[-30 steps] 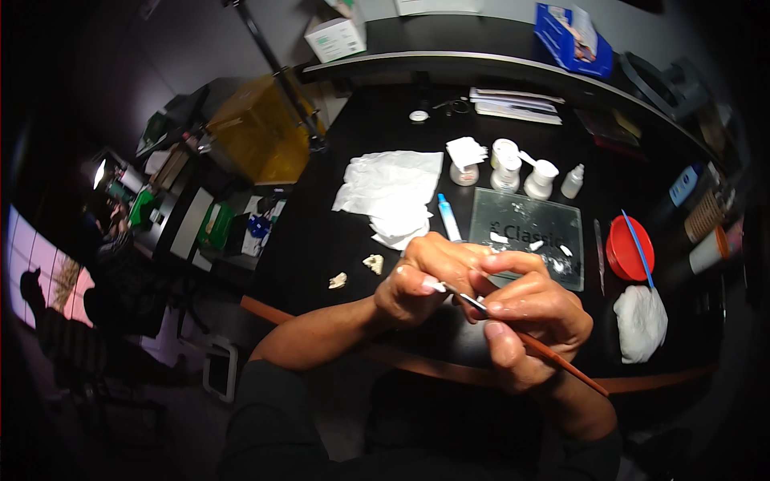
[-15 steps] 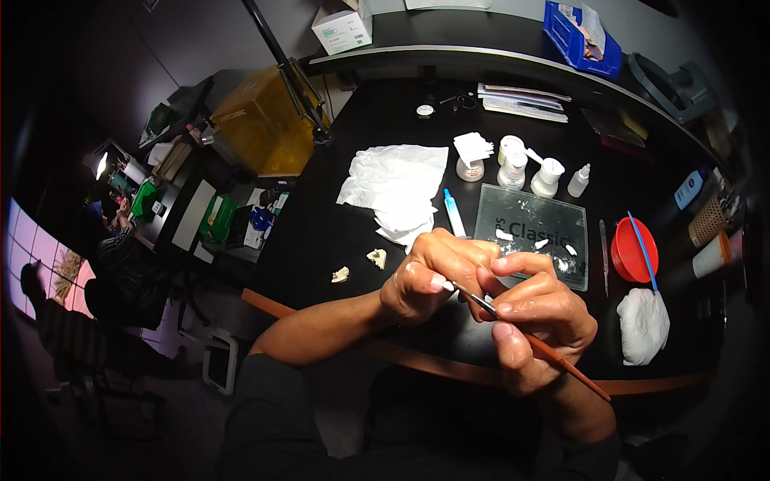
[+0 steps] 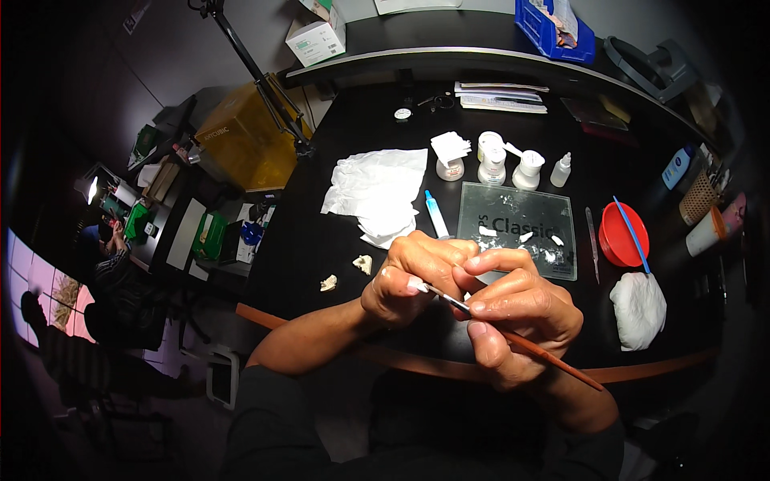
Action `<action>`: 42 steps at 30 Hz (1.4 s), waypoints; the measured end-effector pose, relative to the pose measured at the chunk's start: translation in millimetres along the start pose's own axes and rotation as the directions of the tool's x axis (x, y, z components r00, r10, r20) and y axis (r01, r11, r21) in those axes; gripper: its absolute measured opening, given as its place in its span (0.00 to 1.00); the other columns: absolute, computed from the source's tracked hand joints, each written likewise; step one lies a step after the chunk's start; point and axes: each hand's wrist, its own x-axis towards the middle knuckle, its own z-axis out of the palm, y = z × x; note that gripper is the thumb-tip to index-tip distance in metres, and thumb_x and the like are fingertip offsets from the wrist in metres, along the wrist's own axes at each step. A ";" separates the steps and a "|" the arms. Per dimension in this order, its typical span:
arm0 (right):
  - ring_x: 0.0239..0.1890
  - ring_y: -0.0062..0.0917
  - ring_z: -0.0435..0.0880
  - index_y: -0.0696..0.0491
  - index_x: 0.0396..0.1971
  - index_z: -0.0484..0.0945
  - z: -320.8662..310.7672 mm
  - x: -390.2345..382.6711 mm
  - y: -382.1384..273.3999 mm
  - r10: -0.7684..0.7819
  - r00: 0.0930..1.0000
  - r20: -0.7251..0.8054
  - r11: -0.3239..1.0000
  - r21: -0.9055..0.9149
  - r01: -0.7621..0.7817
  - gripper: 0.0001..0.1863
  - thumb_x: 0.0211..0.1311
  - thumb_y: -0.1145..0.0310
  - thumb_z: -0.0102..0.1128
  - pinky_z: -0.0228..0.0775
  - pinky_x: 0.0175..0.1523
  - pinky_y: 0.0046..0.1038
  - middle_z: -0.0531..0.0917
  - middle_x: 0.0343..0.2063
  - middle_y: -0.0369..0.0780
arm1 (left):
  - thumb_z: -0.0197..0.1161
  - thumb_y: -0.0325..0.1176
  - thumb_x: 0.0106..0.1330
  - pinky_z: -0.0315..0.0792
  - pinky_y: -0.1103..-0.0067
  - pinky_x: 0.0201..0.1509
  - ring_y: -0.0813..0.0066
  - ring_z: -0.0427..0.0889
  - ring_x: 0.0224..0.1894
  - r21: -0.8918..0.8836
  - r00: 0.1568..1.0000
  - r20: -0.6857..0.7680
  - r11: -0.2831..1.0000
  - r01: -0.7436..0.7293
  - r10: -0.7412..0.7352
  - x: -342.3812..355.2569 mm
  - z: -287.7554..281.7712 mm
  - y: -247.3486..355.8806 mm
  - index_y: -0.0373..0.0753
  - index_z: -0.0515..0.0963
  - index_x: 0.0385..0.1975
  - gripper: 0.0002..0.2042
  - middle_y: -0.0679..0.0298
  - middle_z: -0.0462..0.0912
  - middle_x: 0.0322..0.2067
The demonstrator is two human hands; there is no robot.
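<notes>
My right hand (image 3: pixel 525 309) grips a fine brush (image 3: pixel 553 363) with a reddish-brown handle and a dark ferrule. Its tip points left and meets a small white piece (image 3: pixel 417 284), perhaps a tooth-shaped one, pinched by my left hand (image 3: pixel 405 268). The left fingers curl around and hide most of that piece. Both hands are close together, with fingers nearly touching, above the near side of the black table (image 3: pixel 321 252). Just behind them lies a glass slab (image 3: pixel 513 204) bearing white powder and several white bits. Two cream-coloured tooth models (image 3: pixel 362 264) rest left of my left hand.
White paper tissue (image 3: pixel 373 188), a blue-and-white tube (image 3: pixel 435 214), white jars (image 3: pixel 492 164) and a dropper bottle (image 3: pixel 561 171) stand or lie behind. At the right are a red bowl (image 3: pixel 622 240) and a white cloth wad (image 3: pixel 638 313). Another person (image 3: pixel 116 248) sits far left.
The whole view has shifted, so the table things appear farther left. The brush tip stays at the white piece; both hands keep nearly the same grip.
</notes>
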 end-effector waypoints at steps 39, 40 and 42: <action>0.46 0.38 0.86 0.58 0.32 0.83 -1.7 -1.4 -1.7 0.015 1.000 0.020 1.000 -0.006 -0.015 0.12 0.45 0.86 0.66 0.76 0.54 0.34 0.87 0.29 0.40 | 0.49 0.52 0.58 0.65 0.69 0.36 0.64 0.70 0.27 0.045 1.000 0.006 0.999 0.008 -0.009 3.7 0.7 3.7 0.26 0.83 0.20 0.29 0.48 0.81 0.21; 0.46 0.38 0.86 0.58 0.32 0.83 -1.5 -0.9 -1.9 0.015 1.000 0.014 1.000 -0.002 -0.014 0.12 0.45 0.86 0.66 0.77 0.54 0.34 0.87 0.29 0.40 | 0.49 0.52 0.58 0.65 0.69 0.36 0.64 0.70 0.27 0.051 1.000 0.010 0.999 0.014 -0.014 3.9 0.6 4.2 0.26 0.83 0.20 0.29 0.48 0.81 0.22; 0.46 0.38 0.86 0.58 0.31 0.83 -1.5 -1.0 -2.0 0.014 1.000 0.008 1.000 0.002 -0.014 0.11 0.45 0.86 0.66 0.77 0.54 0.34 0.87 0.29 0.41 | 0.49 0.52 0.58 0.65 0.69 0.36 0.64 0.71 0.27 0.048 1.000 0.017 0.999 0.013 -0.014 3.3 -0.6 3.6 0.26 0.83 0.20 0.29 0.48 0.82 0.22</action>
